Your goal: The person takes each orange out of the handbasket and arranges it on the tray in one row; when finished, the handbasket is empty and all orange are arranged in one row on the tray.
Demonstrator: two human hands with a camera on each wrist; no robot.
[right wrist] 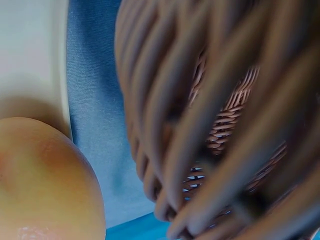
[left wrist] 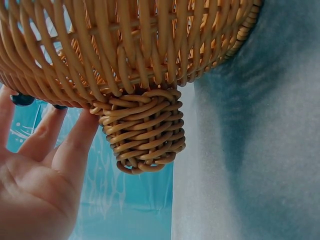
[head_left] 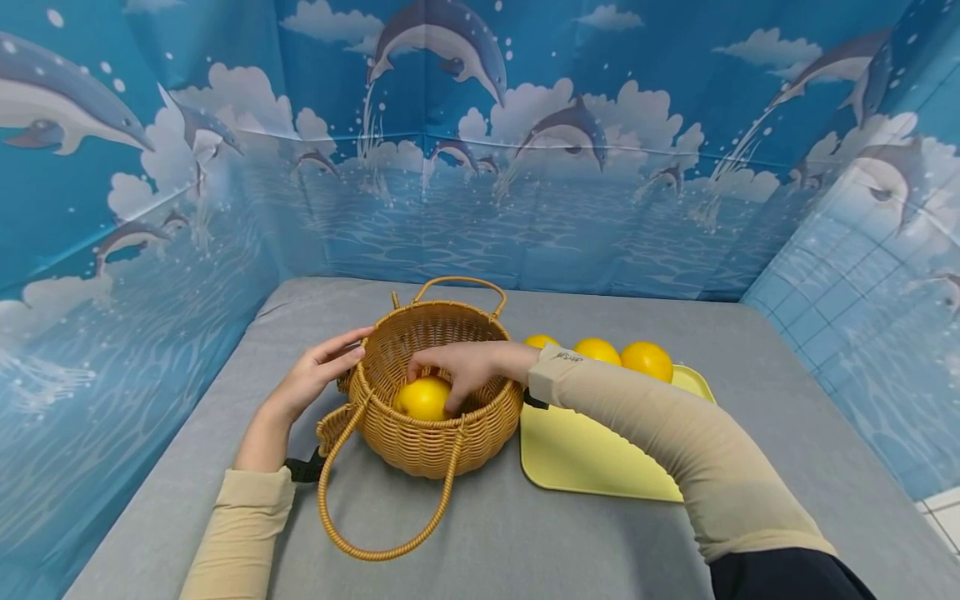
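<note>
A round wicker basket [head_left: 442, 446] with two looped handles stands on the grey surface. My right hand [head_left: 472, 367] reaches over its right rim and down inside. The fingers and thumb there are curled round a yellow round fruit [head_left: 425, 398] low in the basket. With fingers extended, my left hand [head_left: 311, 379] touches the basket's left rim. In the left wrist view, fingertips of the left hand [left wrist: 45, 170] meet the weave beside a short woven stub [left wrist: 145, 132]. The right wrist view shows the basket's outer wall [right wrist: 170, 115] close up, hiding the right hand.
Right of the basket lies a yellow tray [head_left: 585, 458], partly under my right forearm. Three more yellow fruits [head_left: 647, 361] sit along its far side. The near handle [head_left: 375, 554] hangs out toward me. A dolphin-print curtain [head_left: 465, 217] encloses the back and sides.
</note>
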